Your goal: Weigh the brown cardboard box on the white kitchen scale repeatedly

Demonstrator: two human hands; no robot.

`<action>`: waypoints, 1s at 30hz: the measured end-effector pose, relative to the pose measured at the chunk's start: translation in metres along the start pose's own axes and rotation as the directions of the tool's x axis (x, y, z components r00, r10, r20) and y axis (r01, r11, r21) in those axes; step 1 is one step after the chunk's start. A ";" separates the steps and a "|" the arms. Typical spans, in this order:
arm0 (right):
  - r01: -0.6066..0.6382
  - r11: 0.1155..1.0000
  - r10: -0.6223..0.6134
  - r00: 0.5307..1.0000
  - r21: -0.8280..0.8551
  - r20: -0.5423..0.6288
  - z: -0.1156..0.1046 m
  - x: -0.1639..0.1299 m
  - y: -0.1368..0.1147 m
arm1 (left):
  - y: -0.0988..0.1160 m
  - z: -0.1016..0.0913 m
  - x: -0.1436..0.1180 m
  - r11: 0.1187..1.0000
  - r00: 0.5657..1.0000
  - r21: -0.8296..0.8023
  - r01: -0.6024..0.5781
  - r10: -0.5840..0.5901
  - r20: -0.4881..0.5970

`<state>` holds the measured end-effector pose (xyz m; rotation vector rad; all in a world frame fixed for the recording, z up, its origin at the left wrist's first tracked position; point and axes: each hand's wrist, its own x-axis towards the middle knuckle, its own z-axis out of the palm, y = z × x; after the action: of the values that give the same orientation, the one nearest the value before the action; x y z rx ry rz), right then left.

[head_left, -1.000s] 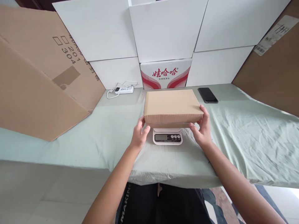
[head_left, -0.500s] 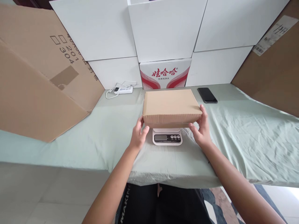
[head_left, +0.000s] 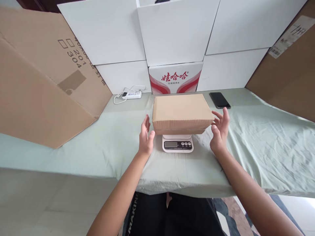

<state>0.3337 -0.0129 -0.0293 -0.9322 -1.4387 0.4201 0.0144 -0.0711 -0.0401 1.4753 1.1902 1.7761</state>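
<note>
— Where is the flat brown cardboard box (head_left: 181,112)?
— It rests on the small white digital scale (head_left: 177,144), which stands on the pale green cloth-covered surface (head_left: 258,147).
— And the hands?
— Both spread and released. The left hand (head_left: 146,137) sits just beside the box's left end; the right hand (head_left: 220,130) is just off its right end, gripping nothing.
— Anything else?
— A black phone (head_left: 220,100) lies behind.

matt brown cardboard box (head_left: 182,113) on a smooth white plastic scale (head_left: 177,144). under the scale, creased pale green cloth (head_left: 258,144). behind the box, a glossy black phone (head_left: 220,100) and smooth white boards (head_left: 177,32).
</note>
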 end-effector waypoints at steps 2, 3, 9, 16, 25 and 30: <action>-0.034 0.999 0.034 0.999 -0.007 -0.011 0.000 0.001 -0.001 | 0.001 0.000 0.000 1.000 1.000 -0.004 0.002 -0.002 0.000; -0.051 0.999 0.051 0.999 -0.012 -0.012 0.000 0.001 -0.001 | 0.001 0.000 0.001 1.000 1.000 -0.007 0.004 -0.004 0.000; -0.107 0.994 0.107 0.994 -0.017 -0.001 0.001 0.002 -0.004 | 0.001 0.001 0.002 1.000 1.000 -0.009 0.025 -0.025 -0.019; -0.137 0.990 0.137 0.990 -0.018 -0.014 0.003 0.004 -0.005 | 0.002 0.001 0.002 0.999 0.999 -0.013 0.039 -0.039 -0.019; -0.096 0.994 0.087 0.985 0.054 0.146 -0.001 -0.003 -0.003 | 0.019 0.004 -0.004 0.998 0.992 -0.003 0.063 -0.063 0.109; -0.090 0.996 0.082 0.968 0.024 0.236 -0.003 -0.005 -0.007 | 0.034 0.011 -0.003 0.997 0.983 0.015 0.070 -0.071 0.168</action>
<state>0.3337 -0.0216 -0.0265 -0.9428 -1.6035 0.6357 0.0300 -0.0863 -0.0113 1.5357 1.1508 1.5684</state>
